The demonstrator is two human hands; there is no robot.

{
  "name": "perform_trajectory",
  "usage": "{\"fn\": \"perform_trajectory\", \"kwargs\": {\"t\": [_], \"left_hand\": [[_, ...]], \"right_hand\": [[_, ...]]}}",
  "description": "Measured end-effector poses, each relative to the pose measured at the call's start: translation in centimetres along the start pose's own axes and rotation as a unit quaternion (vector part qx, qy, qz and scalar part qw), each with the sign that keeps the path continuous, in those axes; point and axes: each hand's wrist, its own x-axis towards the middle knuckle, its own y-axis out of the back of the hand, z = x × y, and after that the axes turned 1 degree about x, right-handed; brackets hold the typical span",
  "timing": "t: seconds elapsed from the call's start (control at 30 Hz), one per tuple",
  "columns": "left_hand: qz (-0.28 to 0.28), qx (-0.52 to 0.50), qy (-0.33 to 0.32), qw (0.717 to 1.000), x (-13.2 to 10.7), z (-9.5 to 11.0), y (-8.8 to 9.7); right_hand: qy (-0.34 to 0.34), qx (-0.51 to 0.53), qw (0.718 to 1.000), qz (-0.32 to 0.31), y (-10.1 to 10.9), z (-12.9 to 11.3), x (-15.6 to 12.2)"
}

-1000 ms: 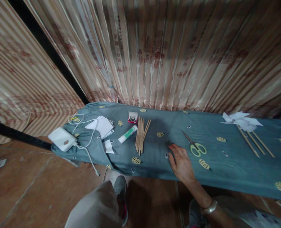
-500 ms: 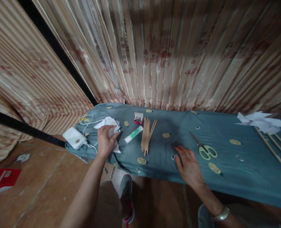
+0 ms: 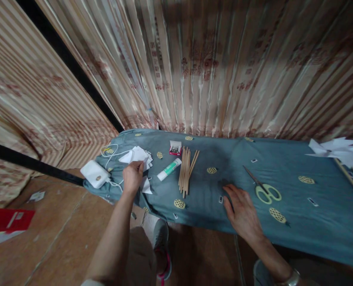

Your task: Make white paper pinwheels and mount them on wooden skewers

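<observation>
My left hand has its thumb and fingers pinched together at the near edge of a pile of white paper pieces, seemingly on one piece; the fingers partly hide it. A separate scrap of white paper lies just right of that hand. Resting on the blue cloth, my right hand is open and holds nothing. Green-handled scissors lie to its right. Between my hands are a glue stick, a bundle of thin wooden sticks and a small open red box with small metallic pieces inside.
White paper pinwheels on sticks lie at the right end of the cloth-covered table. A white device with a cable sits at the left end. Behind hangs a striped curtain, crossed by black poles.
My left hand's fingers have drawn together into a pinch at the paper pile, uncovering more of the separate scrap. My right hand stays open on the cloth. The view has shifted slightly.
</observation>
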Motion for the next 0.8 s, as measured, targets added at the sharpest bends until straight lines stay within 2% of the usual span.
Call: {"fn": "perform_trajectory", "kwargs": {"t": [0.27, 0.37, 0.5, 0.6, 0.7, 0.77, 0.8], "left_hand": [[0.028, -0.095, 0.121, 0.988, 0.8, 0.5, 0.4], [0.035, -0.137, 0.136, 0.98, 0.7, 0.8, 0.5], [0.016, -0.171, 0.132, 0.976, 0.5, 1.1, 0.8], [0.028, -0.192, 0.114, 0.974, 0.6, 1.4, 1.4], [0.065, -0.247, 0.073, 0.964, 0.1, 3.3, 2.5], [0.058, -0.285, -0.006, 0.957, -1.3, 5.8, 2.9], [0.044, -0.296, -0.068, 0.952, -2.4, 7.4, 2.8]], "right_hand": [[-0.004, 0.002, 1.0, 0.001, 0.1, -0.1, 0.1], [-0.003, 0.002, 1.0, -0.003, 0.1, -0.1, 0.1], [0.003, 0.001, 1.0, 0.0, 0.1, -0.1, 0.1], [0.002, 0.008, 1.0, 0.0, 0.1, -0.1, 0.1], [-0.013, 0.025, 1.0, 0.001, 0.1, -0.2, 0.2], [-0.03, 0.052, 0.998, -0.001, 0.3, -0.3, 0.3], [-0.043, 0.072, 0.996, -0.002, 0.4, -0.3, 0.4]]}}
